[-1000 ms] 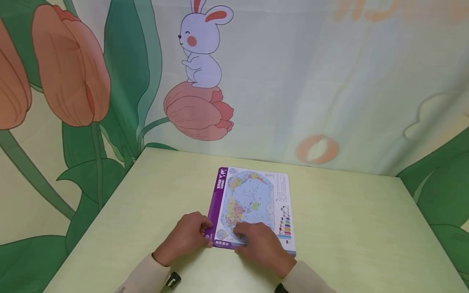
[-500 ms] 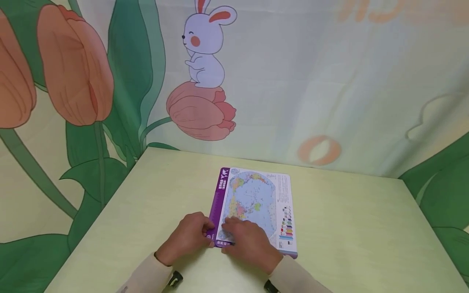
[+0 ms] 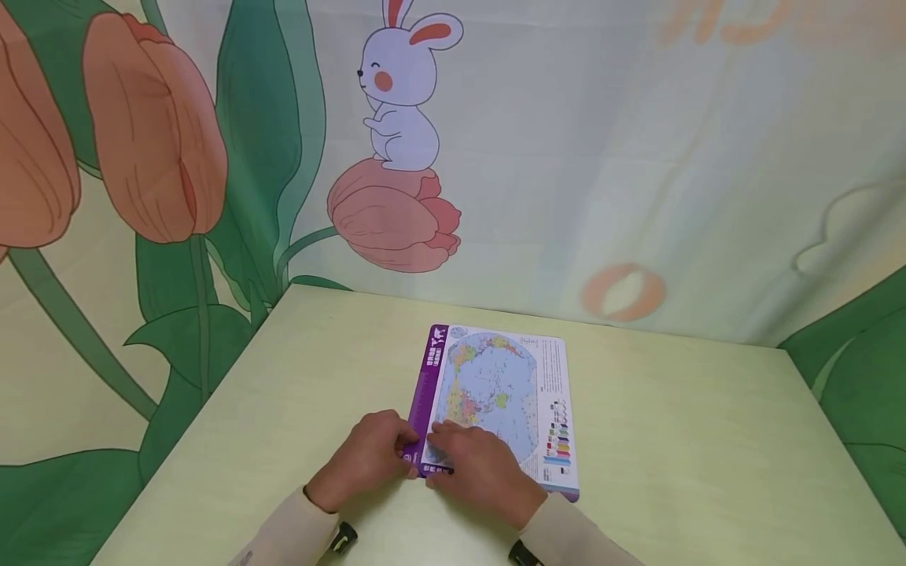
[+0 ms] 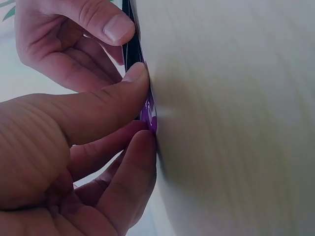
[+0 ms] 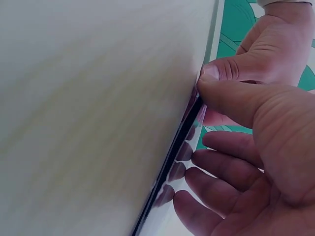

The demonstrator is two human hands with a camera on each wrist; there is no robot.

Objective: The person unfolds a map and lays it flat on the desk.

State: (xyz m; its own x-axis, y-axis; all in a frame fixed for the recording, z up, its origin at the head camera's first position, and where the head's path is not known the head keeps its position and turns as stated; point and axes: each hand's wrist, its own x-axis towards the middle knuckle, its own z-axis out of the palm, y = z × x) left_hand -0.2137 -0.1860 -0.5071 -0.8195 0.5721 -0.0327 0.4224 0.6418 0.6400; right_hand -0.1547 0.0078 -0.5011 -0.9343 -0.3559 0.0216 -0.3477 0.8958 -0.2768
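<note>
A flat world map board (image 3: 495,385) with a purple left border lies on the table, its lower-left corner between both hands. My left hand (image 3: 375,452) grips that corner; in the left wrist view the thumb and fingers close about the purple edge (image 4: 148,115). My right hand (image 3: 484,468) rests across the board's lower left. Its spread fingers (image 5: 221,164) touch the glossy face in the right wrist view, while the thumb (image 5: 229,96) meets the near edge close to the left thumb (image 5: 221,69). A dark layer (image 5: 172,157) shows along that edge.
The pale yellow table (image 3: 679,440) extends to both sides of the board. Behind it hangs a curtain (image 3: 538,157) printed with tulips and a rabbit. A dark wrist strap (image 3: 344,538) sits on the left wrist, another (image 3: 524,554) on the right.
My right hand has slid left along the near edge, toward the left hand, then stayed there over the last half second. The left hand keeps its place at the corner.
</note>
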